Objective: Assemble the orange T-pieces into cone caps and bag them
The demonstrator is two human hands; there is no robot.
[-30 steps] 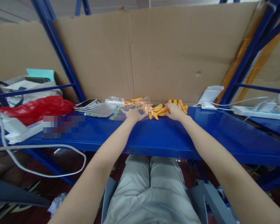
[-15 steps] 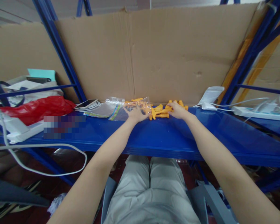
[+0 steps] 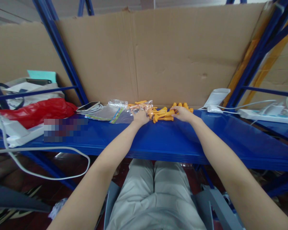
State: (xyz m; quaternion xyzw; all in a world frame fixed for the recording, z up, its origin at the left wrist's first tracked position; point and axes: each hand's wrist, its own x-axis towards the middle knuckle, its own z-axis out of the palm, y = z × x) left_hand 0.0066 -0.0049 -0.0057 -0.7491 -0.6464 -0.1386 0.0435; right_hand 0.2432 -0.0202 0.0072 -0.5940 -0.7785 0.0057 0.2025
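Clear plastic bag point(image 3: 147, 104) with orange plastic pieces in and behind it lies by the cardboard, and my left hand point(image 3: 141, 117) is closed on its near side, fingertips partly hidden. To its right, more orange plastic pieces point(image 3: 163, 115), long with flared ends, spread on the blue shelf. My right hand point(image 3: 183, 114) curls its fingers at the right end of these pieces, thumb and fingertips close together. Behind that hand, several orange knobbed pieces point(image 3: 180, 104) stand side by side. The exact kind of the pieces is too small to make out.
Flat clear bags with a patterned edge point(image 3: 103, 113) lie left of my left hand, beside a phone point(image 3: 90, 107) and white cable. A red plastic bag point(image 3: 40, 111) sits farther left. A white power strip point(image 3: 268, 116) is at right. Cardboard point(image 3: 170, 57) closes the back.
My left hand has shifted slightly, its fingers now less spread against the clear bag. My right hand has barely moved, staying at the orange pieces.
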